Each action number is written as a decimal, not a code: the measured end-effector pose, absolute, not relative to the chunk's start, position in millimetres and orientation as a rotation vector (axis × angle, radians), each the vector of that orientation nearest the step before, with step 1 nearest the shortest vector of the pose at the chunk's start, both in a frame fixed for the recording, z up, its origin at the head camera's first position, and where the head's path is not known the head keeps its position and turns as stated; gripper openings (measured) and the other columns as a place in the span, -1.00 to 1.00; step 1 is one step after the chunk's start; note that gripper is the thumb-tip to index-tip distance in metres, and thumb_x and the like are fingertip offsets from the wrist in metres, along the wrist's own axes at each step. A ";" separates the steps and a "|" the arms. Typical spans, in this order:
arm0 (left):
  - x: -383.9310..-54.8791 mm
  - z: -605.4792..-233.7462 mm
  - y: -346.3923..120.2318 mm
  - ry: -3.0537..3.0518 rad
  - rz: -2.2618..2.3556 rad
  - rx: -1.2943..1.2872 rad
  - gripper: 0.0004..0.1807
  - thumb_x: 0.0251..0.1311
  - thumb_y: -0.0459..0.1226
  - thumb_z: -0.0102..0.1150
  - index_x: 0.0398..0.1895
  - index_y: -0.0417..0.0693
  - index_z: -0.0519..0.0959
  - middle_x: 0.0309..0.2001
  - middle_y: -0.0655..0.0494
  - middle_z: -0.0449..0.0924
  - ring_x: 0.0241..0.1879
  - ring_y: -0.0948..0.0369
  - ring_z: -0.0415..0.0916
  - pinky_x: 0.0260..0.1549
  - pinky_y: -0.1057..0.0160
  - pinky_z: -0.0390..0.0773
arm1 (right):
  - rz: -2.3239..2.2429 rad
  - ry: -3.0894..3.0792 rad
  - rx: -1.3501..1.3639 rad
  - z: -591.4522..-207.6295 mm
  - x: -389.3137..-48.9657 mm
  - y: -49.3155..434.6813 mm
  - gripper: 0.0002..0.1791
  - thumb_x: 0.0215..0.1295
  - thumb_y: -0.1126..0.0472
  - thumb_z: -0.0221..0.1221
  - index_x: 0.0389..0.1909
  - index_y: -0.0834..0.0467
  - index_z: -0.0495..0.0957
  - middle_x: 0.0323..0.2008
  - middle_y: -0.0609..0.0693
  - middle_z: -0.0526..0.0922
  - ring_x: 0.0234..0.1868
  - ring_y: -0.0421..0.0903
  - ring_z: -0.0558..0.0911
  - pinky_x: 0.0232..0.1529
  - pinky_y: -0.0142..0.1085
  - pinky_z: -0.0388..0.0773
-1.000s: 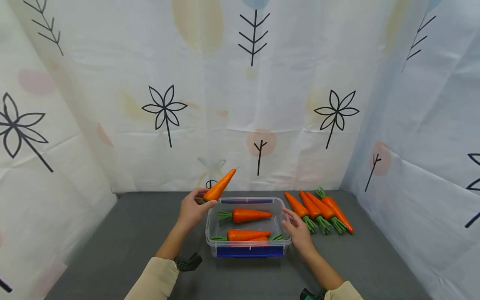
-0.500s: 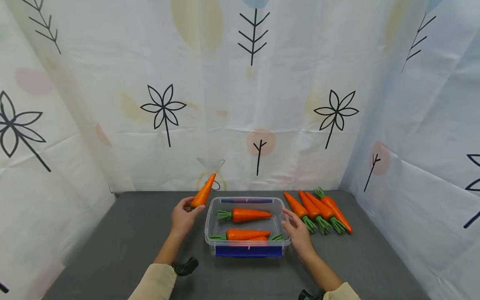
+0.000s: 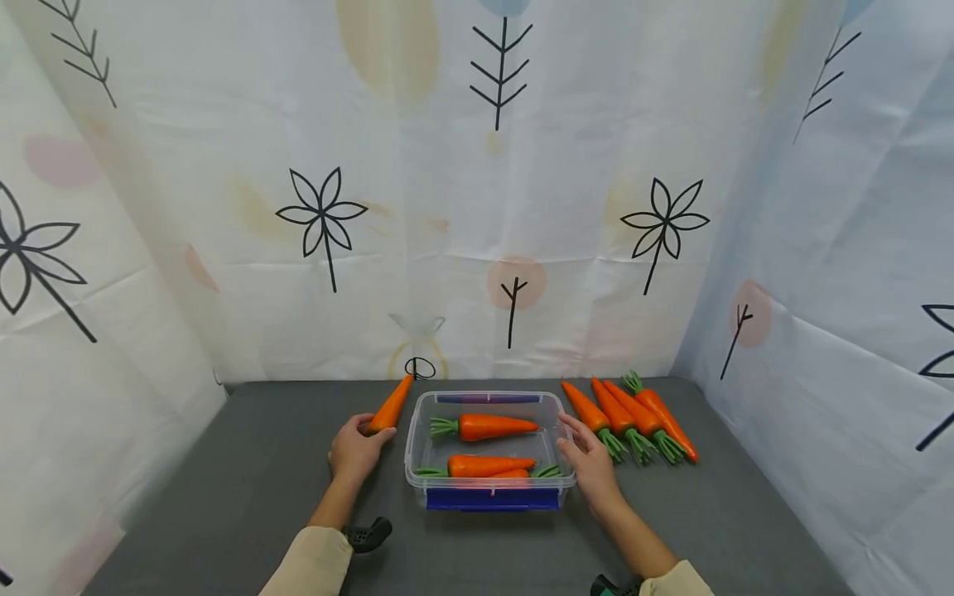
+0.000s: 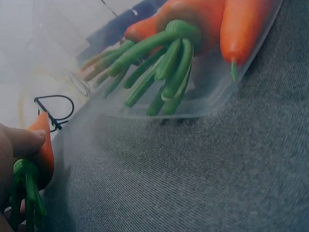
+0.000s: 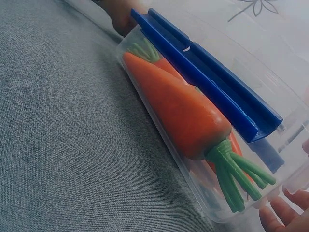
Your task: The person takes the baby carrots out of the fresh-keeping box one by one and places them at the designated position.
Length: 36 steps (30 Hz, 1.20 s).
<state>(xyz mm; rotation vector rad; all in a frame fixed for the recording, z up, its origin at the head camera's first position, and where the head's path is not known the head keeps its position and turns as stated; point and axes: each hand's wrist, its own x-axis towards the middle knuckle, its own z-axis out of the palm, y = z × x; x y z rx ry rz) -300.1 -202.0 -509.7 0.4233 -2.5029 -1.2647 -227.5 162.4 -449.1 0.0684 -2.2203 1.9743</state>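
My left hand (image 3: 353, 451) holds a carrot (image 3: 392, 404) by its thick end, left of the clear plastic box (image 3: 488, 488). The carrot's tip leans up and away; in the left wrist view, its green stems (image 4: 30, 193) hang below the thumb. Inside the box, one carrot (image 3: 495, 427) lies across the back and another carrot (image 3: 488, 466) near the front. A further carrot (image 5: 178, 106), partly covered in the head view, lies against the front wall. My right hand (image 3: 592, 472) touches the box's right side with fairly relaxed fingers.
Several carrots (image 3: 629, 414) lie side by side on the grey tabletop (image 3: 276, 447), right of the box. Blue clips (image 3: 492, 498) are on the box's front and back. A patterned white curtain (image 3: 417, 248) stands behind the table and along both sides.
My left hand has brought its carrot left and down, from beside the box's back left corner to lower beside the box. The right hand stays at the box's right side.
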 end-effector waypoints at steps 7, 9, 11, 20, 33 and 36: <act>-302.5 -509.2 -203.0 -2.570 -1.161 0.470 -0.38 0.07 -0.02 0.39 0.13 -0.17 0.52 0.03 -0.24 0.58 -0.02 -0.18 0.41 0.02 -0.19 0.19 | 1.958 -2.229 0.074 -451.6 -228.8 163.1 -0.55 0.41 0.37 0.07 0.30 0.34 0.37 0.28 0.38 0.36 0.35 0.32 0.24 0.29 0.14 0.19; -301.9 -506.8 -203.0 -2.583 -1.156 0.476 -0.38 0.08 -0.02 0.38 0.14 -0.17 0.51 0.03 -0.25 0.57 -0.02 -0.18 0.41 0.02 -0.19 0.20 | 1.949 -2.235 0.079 -452.0 -228.9 163.2 -0.55 0.41 0.36 0.07 0.30 0.34 0.37 0.29 0.36 0.35 0.35 0.33 0.23 0.29 0.14 0.18; -301.4 -505.0 -203.3 -2.594 -1.155 0.477 -0.38 0.09 -0.02 0.37 0.15 -0.18 0.51 0.04 -0.25 0.56 -0.02 -0.18 0.41 0.02 -0.20 0.21 | 1.955 -2.230 0.082 -452.7 -229.3 163.5 -0.54 0.41 0.36 0.07 0.30 0.34 0.37 0.29 0.37 0.35 0.35 0.33 0.24 0.29 0.14 0.18; -301.0 -501.2 -205.8 -2.626 -1.184 0.422 -0.37 0.12 -0.06 0.36 0.18 -0.23 0.48 0.01 -0.29 0.53 -0.06 -0.15 0.45 -0.05 -0.15 0.39 | 1.963 -2.213 0.122 -457.5 -231.8 166.1 -0.55 0.40 0.41 0.05 0.30 0.36 0.36 0.28 0.40 0.34 0.34 0.36 0.24 0.26 0.17 0.21; -298.3 -501.0 -209.3 -2.594 -1.204 0.471 -0.42 0.14 -0.10 0.35 0.17 -0.22 0.48 0.07 -0.30 0.51 -0.04 -0.14 0.45 -0.04 -0.15 0.41 | 1.971 -2.222 0.123 -456.9 -229.8 165.9 -0.54 0.42 0.35 0.07 0.31 0.34 0.36 0.30 0.37 0.34 0.35 0.34 0.22 0.24 0.16 0.25; -299.3 -501.1 -211.1 -2.606 -1.179 0.466 -0.40 0.14 -0.09 0.35 0.17 -0.23 0.48 0.06 -0.30 0.52 -0.04 -0.14 0.46 -0.04 -0.15 0.41 | 1.975 -2.222 0.122 -456.0 -229.3 165.7 -0.54 0.42 0.34 0.07 0.31 0.34 0.36 0.31 0.36 0.33 0.36 0.34 0.20 0.25 0.16 0.25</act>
